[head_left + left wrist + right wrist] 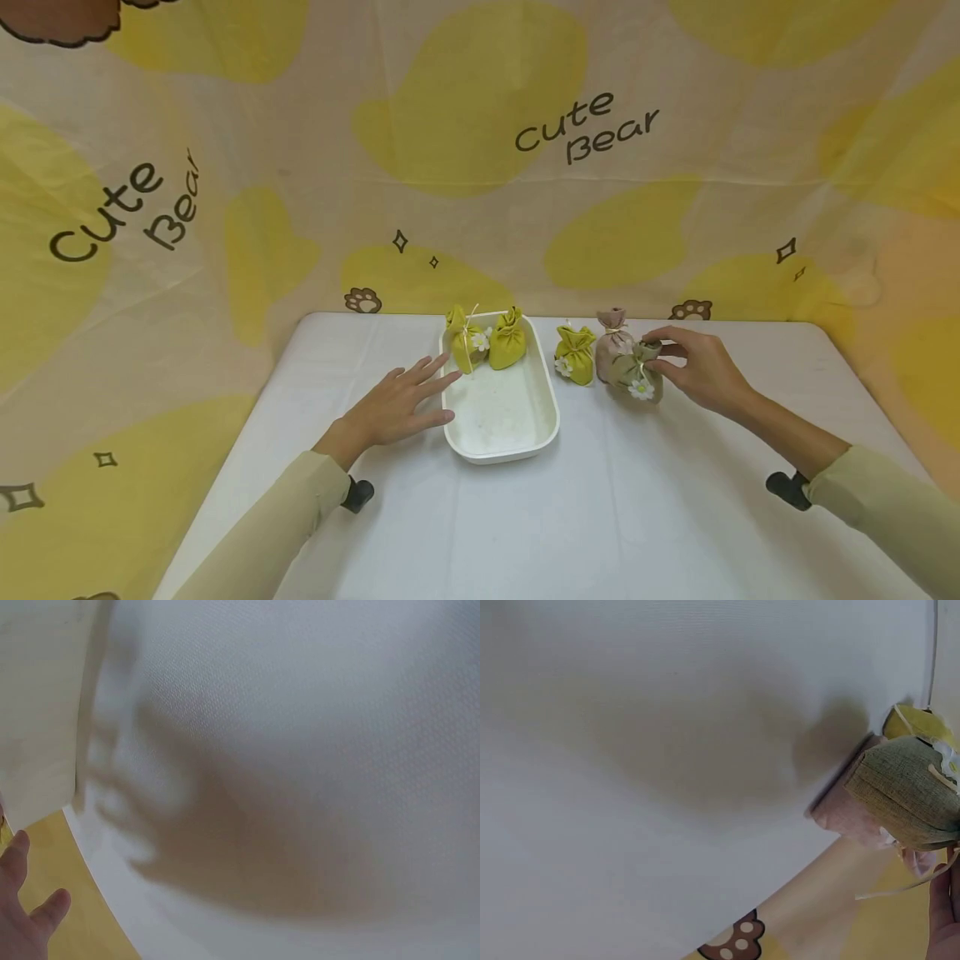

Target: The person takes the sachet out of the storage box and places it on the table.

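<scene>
My right hand (701,367) pinches the gathered neck of a green drawstring pouch (639,379) with a white daisy on it; in the right wrist view this green pouch (904,791) hangs over the table. Just behind it stands a pink pouch (611,337), partly covered. A yellow-green pouch (576,357) with a daisy stands left of these. Two more yellow-green pouches, one with a daisy (467,342) and one at its right (507,340), sit at the far end of a white tray (498,456). My left hand (397,402), fingers spread, is at the tray's left rim.
A white table (540,533) stands against a yellow and cream cloth backdrop (465,208) printed with words and paw prints. Dark wrist straps (358,496) show on both arms. The left hand casts a shadow on the tabletop in the left wrist view.
</scene>
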### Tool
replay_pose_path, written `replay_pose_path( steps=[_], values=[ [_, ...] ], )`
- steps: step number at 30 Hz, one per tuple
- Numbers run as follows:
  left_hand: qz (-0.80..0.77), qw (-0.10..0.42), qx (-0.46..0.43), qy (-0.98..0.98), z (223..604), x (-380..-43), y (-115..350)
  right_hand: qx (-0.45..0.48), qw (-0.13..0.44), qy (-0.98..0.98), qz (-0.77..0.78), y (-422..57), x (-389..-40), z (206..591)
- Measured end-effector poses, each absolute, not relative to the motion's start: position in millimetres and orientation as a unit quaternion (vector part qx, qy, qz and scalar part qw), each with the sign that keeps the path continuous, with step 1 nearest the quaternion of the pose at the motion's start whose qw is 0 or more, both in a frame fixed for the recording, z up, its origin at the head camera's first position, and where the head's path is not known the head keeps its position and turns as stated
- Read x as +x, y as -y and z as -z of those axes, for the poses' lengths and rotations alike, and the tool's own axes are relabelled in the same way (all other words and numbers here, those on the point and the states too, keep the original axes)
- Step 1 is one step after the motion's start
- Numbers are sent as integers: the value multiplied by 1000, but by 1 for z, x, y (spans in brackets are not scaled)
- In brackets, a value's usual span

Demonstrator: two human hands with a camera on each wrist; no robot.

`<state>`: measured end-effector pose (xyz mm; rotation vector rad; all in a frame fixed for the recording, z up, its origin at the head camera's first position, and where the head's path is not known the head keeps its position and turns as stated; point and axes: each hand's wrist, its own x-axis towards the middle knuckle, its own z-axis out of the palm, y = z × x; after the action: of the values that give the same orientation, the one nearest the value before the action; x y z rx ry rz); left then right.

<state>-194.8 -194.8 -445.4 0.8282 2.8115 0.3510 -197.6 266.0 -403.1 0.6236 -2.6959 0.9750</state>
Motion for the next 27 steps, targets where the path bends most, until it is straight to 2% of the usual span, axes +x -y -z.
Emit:
replay_pose_path(
  steps=[13, 27],
  values=[
    [-115, 95, 278, -949, 445, -195, 195, 202, 94, 918, -329, -277, -198, 431],
    [-116, 100, 271, -950, 444, -194, 193, 216, 71, 919, -321, -273, -203, 427]
  ],
)
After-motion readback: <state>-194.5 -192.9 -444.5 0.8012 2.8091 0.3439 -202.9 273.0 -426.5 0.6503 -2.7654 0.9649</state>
